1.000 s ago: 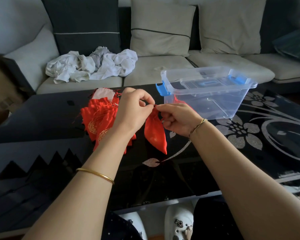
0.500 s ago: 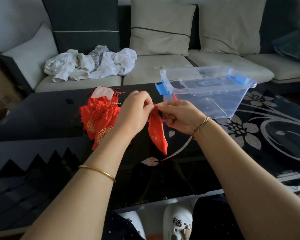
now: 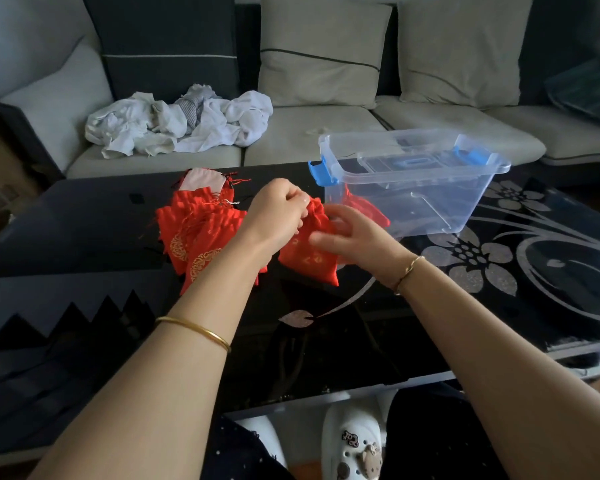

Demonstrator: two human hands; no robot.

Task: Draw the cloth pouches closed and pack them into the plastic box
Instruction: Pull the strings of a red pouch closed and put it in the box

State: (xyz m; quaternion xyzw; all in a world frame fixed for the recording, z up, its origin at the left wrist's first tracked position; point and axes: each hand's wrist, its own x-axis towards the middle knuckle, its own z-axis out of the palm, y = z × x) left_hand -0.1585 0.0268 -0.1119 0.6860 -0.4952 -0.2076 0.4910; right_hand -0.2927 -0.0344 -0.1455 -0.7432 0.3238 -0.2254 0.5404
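Observation:
A red cloth pouch (image 3: 303, 263) with gold print hangs just above the black table in front of me. My left hand (image 3: 278, 216) pinches its gathered top. My right hand (image 3: 352, 237), blurred by motion, holds the pouch's right side between thumb and fingers. A pile of several more red pouches (image 3: 201, 233) lies on the table to the left, partly hidden by my left wrist. The clear plastic box (image 3: 465, 209) with blue latches stands open at the right, just beyond my right hand. One red pouch (image 3: 366, 209) lies inside it at its left end.
The box's clear lid (image 3: 409, 162) rests inside or behind the box. The black glass table (image 3: 499, 271) has silver flower patterns. A sofa with cushions and crumpled white cloths (image 3: 177, 124) stands behind the table. My shoes (image 3: 354, 445) show under the near edge.
The pouch has turned from hanging edge-on to showing its broad face. My right hand dropped from the cord at the top to the pouch's side. The left hand stays at the top.

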